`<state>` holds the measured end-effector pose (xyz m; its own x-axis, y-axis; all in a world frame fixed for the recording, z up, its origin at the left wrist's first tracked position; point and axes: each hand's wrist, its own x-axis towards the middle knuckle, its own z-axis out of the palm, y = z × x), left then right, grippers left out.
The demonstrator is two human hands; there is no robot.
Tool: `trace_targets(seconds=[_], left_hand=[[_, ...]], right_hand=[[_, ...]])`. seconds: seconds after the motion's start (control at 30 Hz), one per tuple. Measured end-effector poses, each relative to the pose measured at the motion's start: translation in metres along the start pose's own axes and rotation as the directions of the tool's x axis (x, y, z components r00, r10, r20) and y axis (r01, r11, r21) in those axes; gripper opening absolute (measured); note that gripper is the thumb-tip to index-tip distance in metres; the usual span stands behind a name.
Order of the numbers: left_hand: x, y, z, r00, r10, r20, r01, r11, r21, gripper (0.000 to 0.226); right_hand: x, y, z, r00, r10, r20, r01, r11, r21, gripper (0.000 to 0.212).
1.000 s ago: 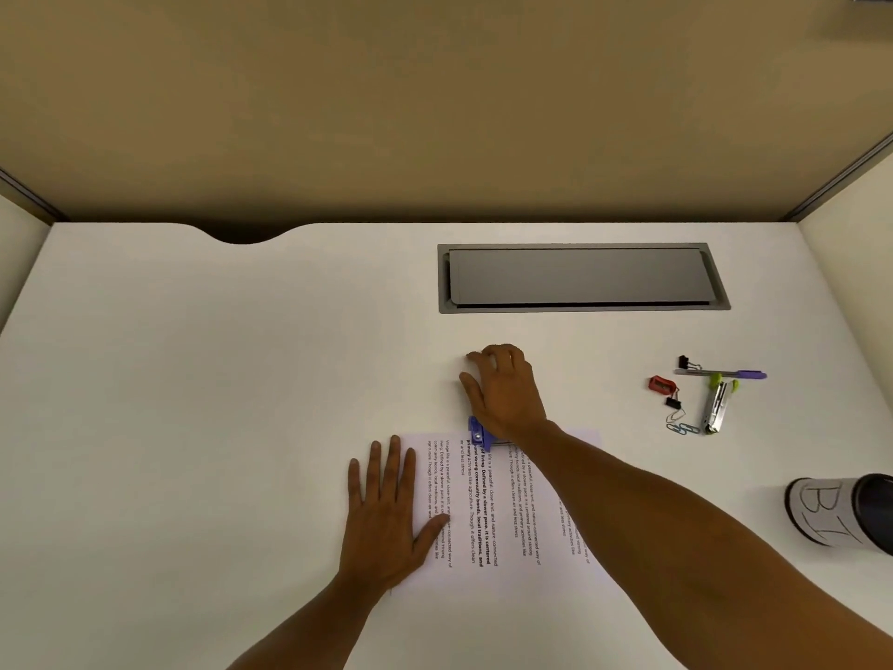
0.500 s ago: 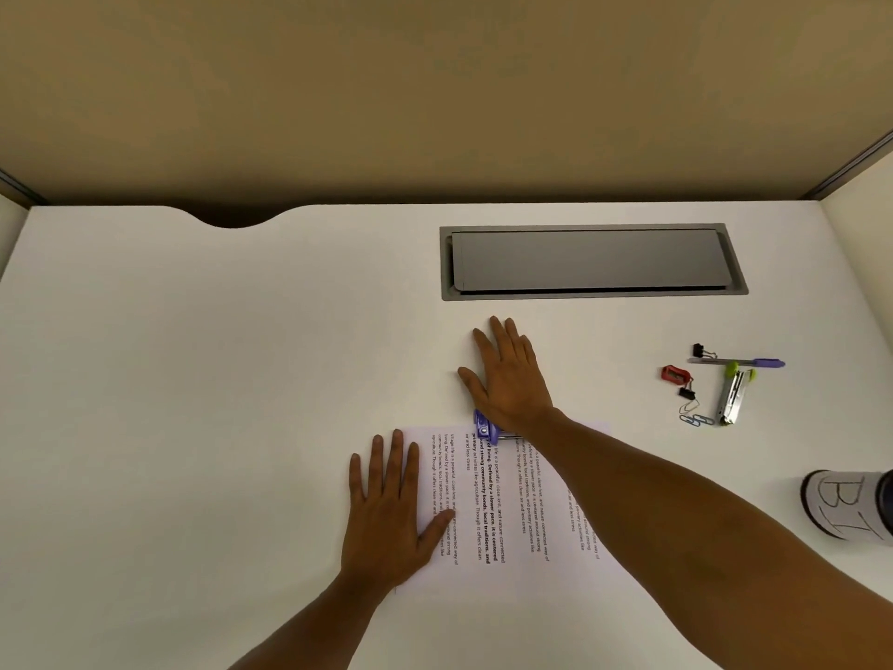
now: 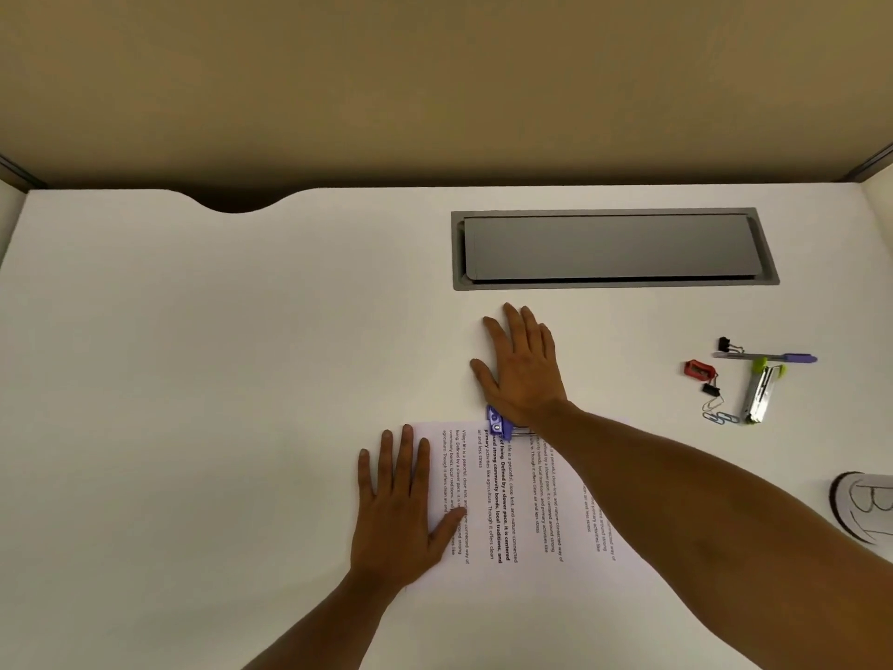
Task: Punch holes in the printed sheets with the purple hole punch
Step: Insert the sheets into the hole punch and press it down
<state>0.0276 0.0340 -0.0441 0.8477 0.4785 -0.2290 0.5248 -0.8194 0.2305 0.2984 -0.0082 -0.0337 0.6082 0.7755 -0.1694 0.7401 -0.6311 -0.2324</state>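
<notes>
The printed sheets (image 3: 507, 505) lie on the white desk (image 3: 193, 379), text running sideways. The purple hole punch (image 3: 497, 423) sits on the sheets' far edge. Only its left end shows. My right hand (image 3: 524, 369) lies flat over it, the heel of the palm pressing down and the straight fingers stretched onto the desk beyond. My left hand (image 3: 396, 510) lies flat with spread fingers on the left part of the sheets, its thumb on the printed text.
A grey cable hatch (image 3: 613, 249) is set into the desk behind my right hand. At the right lie a purple pen (image 3: 773, 356), a stapler (image 3: 761, 394), a red sharpener (image 3: 698, 369), binder clips and paper clips. A labelled cup (image 3: 865, 505) stands at the right edge.
My right hand's fingers have straightened and stretched forward over the punch, the palm pressing lower. My left hand stays flat on the sheets. The view has tilted slightly.
</notes>
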Motion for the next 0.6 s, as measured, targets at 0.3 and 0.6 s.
trace_targets(seconds=[0.3,0.6], left_hand=[[0.0,0.001,-0.007,1.0,0.001,-0.001,-0.001,1.0,-0.011,0.099],[0.0,-0.001,-0.005,1.0,-0.001,0.0,0.001,1.0,-0.002,0.099]], right_hand=[[-0.001,-0.002,-0.007,0.999,0.002,0.042,-0.001,1.0,-0.019,0.072],[-0.009,-0.005,-0.026,0.992,-0.018,0.126,0.008,0.997,0.082,0.064]])
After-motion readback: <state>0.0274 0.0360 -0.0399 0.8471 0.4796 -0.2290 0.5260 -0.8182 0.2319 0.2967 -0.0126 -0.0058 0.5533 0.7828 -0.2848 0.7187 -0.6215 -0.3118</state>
